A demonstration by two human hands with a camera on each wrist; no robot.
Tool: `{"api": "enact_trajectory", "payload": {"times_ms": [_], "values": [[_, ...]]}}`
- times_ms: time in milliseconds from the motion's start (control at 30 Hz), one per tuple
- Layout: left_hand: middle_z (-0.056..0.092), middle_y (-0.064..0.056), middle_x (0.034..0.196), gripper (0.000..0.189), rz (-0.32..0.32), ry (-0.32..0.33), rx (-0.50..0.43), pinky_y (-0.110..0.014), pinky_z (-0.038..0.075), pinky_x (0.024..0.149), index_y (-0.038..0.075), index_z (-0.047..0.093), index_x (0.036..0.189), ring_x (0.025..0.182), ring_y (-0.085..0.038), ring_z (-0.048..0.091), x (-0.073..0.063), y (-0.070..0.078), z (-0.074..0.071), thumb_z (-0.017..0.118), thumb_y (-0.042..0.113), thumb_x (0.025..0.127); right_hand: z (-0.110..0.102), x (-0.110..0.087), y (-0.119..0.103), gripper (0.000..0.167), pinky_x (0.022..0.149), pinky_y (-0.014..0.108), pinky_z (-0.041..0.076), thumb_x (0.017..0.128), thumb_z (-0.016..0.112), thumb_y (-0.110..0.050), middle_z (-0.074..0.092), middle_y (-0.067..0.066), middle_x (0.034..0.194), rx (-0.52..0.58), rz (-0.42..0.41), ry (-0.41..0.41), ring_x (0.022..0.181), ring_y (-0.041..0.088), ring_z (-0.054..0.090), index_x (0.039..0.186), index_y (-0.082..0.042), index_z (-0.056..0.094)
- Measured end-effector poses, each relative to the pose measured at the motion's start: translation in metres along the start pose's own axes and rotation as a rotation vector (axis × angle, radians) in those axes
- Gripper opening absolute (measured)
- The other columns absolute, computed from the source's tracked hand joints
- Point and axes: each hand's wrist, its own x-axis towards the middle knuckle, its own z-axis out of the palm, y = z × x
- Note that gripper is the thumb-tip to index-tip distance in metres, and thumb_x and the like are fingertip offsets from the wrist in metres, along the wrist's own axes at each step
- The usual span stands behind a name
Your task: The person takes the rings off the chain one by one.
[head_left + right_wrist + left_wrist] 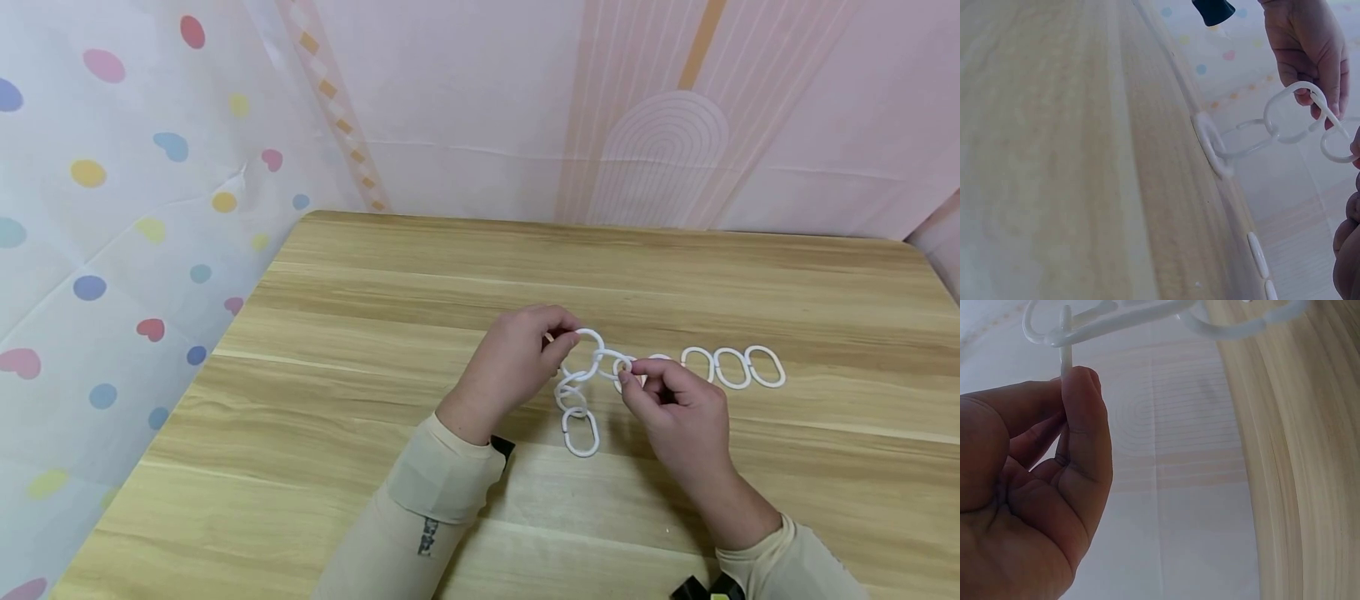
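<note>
My left hand (513, 362) pinches a white oval plastic chain link (599, 337) between thumb and fingertips, above the table. In the left wrist view the same link (1066, 359) rises from the fingertips. From it a short chain of linked ovals hangs down, its lowest link (583, 454) reaching the tabletop. To its right, my right hand (686, 417) pinches another white link (615, 352) by thumb and index finger. That link overlaps the left-held one, and the right wrist view shows the two crossing near the left fingertips (1333, 103).
Several white links, such as the rightmost one (783, 371), lie in a row on the wooden table (337, 333) beyond my right hand. A patterned cloth (480, 108) hangs behind the table and along its left side. Black wrist gear (502, 450) shows at the left cuff.
</note>
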Motion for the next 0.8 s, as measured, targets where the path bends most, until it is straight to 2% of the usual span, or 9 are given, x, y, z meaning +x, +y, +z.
{"api": "enact_trajectory", "payload": {"times_ms": [800], "values": [[0.07, 0.001, 0.095, 0.012, -0.039, -0.033, -0.002, -0.023, 0.051, 0.068, 0.012, 0.076, 0.105, 0.075, -0.01, 0.062, 0.0012, -0.0007, -0.0015, 0.066, 0.015, 0.098, 0.0014, 0.0011, 0.0009, 0.018, 0.051, 0.014, 0.033, 0.071, 0.076, 0.015, 0.05, -0.003, 0.055, 0.009, -0.037, -0.002, 0.053, 0.0, 0.041, 0.081, 0.0, 0.075]]}}
